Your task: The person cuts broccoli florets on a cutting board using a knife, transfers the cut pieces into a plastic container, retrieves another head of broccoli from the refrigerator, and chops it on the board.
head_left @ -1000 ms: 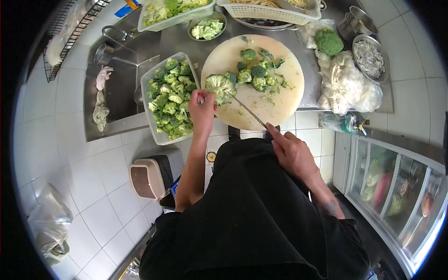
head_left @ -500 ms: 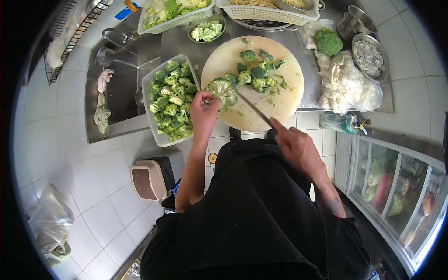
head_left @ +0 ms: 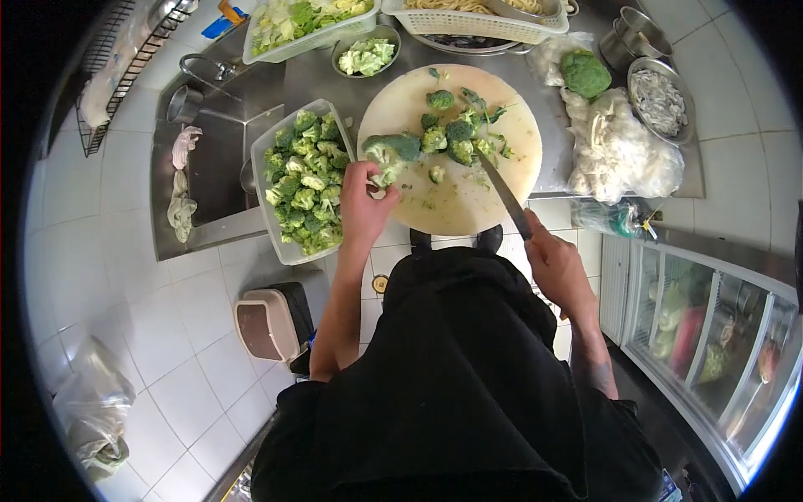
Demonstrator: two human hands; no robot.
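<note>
My left hand [head_left: 366, 207] is closed on the pale stem side of a broccoli head [head_left: 393, 149], over the left part of a round cutting board [head_left: 468, 205]. In my right hand [head_left: 559, 269] is the handle of a knife [head_left: 504, 194]. Its blade slants up and left over the board, its tip by a cluster of cut broccoli florets [head_left: 460, 132]. One small floret [head_left: 436, 174] lies apart, nearer to me. Left of my left hand stands a clear plastic tub [head_left: 261, 171] filled with broccoli florets [head_left: 305, 188].
A steel sink [head_left: 213, 159] lies left of the tub. Behind the board are a basket of chopped lettuce [head_left: 314, 42], a bowl of cut greens [head_left: 366, 54] and a noodle basket [head_left: 477, 25]. A whole broccoli [head_left: 585, 74] and plastic bags [head_left: 623, 155] sit at right.
The knife has moved right, away from the broccoli head. The head has turned in my left hand, and a small floret now lies alone on the board.
</note>
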